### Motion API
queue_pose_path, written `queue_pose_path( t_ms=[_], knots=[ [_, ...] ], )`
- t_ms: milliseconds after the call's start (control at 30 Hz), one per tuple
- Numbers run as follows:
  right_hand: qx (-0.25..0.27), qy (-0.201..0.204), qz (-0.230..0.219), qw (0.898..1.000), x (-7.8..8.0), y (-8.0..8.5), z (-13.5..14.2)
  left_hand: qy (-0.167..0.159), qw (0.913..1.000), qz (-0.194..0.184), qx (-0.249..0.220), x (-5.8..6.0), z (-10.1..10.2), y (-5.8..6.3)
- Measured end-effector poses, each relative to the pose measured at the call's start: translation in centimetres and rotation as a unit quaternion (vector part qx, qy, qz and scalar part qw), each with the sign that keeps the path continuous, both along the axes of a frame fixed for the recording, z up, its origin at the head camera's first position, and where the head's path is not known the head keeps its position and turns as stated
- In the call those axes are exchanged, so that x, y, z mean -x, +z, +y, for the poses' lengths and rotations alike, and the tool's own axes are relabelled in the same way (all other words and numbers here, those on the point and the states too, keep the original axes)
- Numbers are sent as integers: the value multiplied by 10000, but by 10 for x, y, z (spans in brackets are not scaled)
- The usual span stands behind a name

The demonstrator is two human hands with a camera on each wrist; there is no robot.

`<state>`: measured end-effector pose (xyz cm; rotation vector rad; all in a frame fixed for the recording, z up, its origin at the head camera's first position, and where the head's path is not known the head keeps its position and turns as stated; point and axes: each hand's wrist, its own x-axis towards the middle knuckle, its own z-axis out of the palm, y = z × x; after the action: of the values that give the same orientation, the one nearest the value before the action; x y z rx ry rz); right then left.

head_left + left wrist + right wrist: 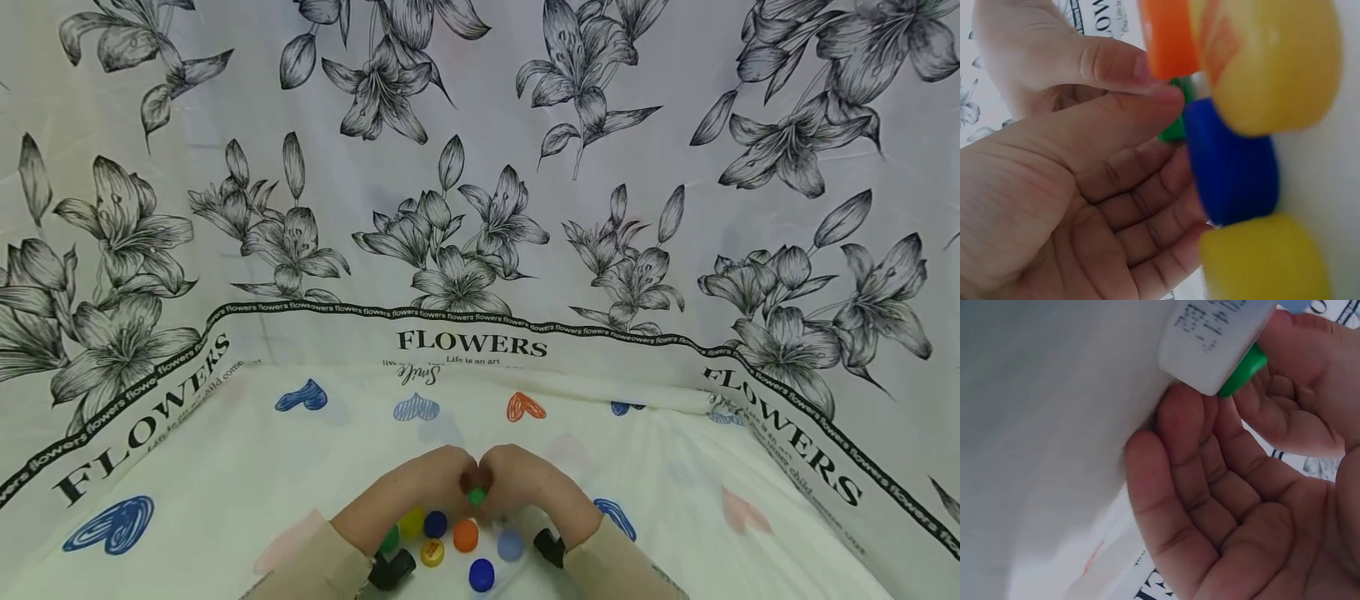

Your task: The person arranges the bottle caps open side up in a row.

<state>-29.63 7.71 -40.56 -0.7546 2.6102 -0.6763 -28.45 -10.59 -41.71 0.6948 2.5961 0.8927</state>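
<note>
My left hand (447, 477) and right hand (517, 479) meet over the cloth, fingertips close together. Between them is a small green cap (477, 497). In the left wrist view the left thumb presses on the green cap (1174, 127) from one side, and the right thumb reaches it from above. The right wrist view shows the green cap (1244, 370) at the fingertips, partly hidden by a white printed container (1213, 347). Nearest the hands lie an orange cap (466, 535), a dark blue cap (435, 524) and a yellow cap (412, 523).
Close by are a printed yellow cap (432, 552), a light blue cap (511, 545), a blue cap (482, 575) and another green cap (389, 540). Black wrist cameras (393, 570) sit by the sleeves. A flower-printed curtain (472, 250) rises behind the heart-patterned cloth (202, 450).
</note>
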Motion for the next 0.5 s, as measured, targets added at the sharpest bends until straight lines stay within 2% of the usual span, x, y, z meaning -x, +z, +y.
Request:
queue_pose_path(
  t_ms=[100,267,400,500],
  knots=[
    [252,-13,211,9995,5,2,4,16,9998,216,18,4,-1,7],
    [844,-177,231,9960,15,2,9,37,9988,497,-7,12,-6,12],
    [1030,-250,165,9942,20,1,9,149,9984,519,-142,16,-10,10],
    [1050,-315,191,9938,24,1,9,353,9981,422,-280,18,-12,9]
  ],
)
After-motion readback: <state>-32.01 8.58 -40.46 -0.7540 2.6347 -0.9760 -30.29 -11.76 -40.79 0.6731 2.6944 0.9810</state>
